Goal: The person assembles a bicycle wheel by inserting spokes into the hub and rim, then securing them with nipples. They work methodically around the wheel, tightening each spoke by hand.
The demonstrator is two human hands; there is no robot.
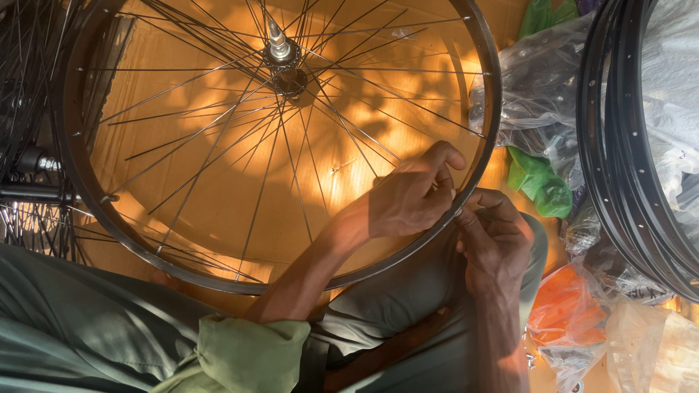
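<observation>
Green sleeve (240,353) nearest; wheel rim (109,218) across my lap. Left hand (408,196) pinches a spoke (364,156) inside the rim, right hand (495,240) pinches outside it. I judge: seat squarely, turn gently.

The spokes (218,138) of the bicycle wheel (109,218) fan out from the hub (280,51) and bar most of the inside, leaving only narrow wedges near the rim where the left hand (408,200) reaches through over the cardboard (189,44). To the right, the passage is tight: clear plastic bags (539,87), a green bag (542,182) and stacked black rims (619,175) crowd just beside the right hand (499,244). At the left edge another spoked wheel (29,145) closes that side off.
</observation>
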